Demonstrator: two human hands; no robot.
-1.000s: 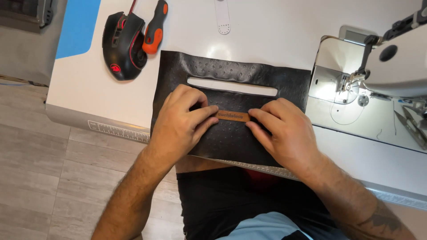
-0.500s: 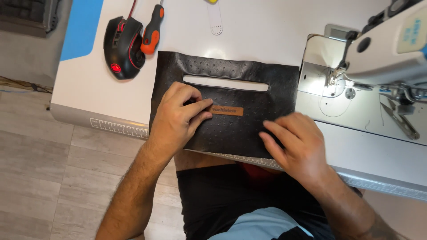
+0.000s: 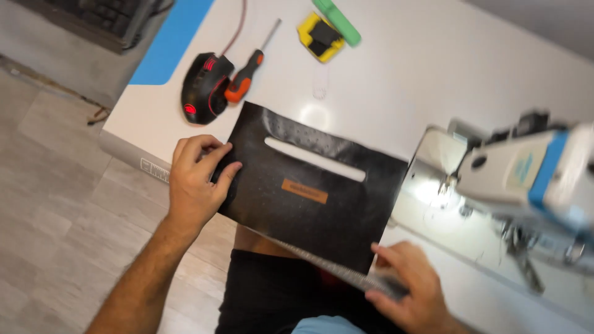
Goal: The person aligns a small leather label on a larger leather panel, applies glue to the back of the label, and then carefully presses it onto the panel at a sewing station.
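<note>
A black perforated leather piece [image 3: 309, 210] with a long slot near its top lies on the white table [image 3: 396, 80]. A small brown label [image 3: 304, 190] sits on its middle. My left hand [image 3: 197, 182] grips the leather's left edge, fingers curled over it. My right hand [image 3: 405, 284] is at the leather's lower right corner, by the table's front edge, fingers bent on the corner and the table's metal edge strip [image 3: 334, 269].
A sewing machine [image 3: 526, 179] with a lit needle area [image 3: 433, 188] stands at the right. A black and red computer mouse [image 3: 203, 96], an orange-handled screwdriver [image 3: 247, 71] and a yellow and black object [image 3: 318, 36] with a green item [image 3: 337, 21] lie behind the leather.
Both hands left the brown label and slid outward: the left hand to the leather's left edge, the right hand down to its lower right corner. The view tilted and shifted.
</note>
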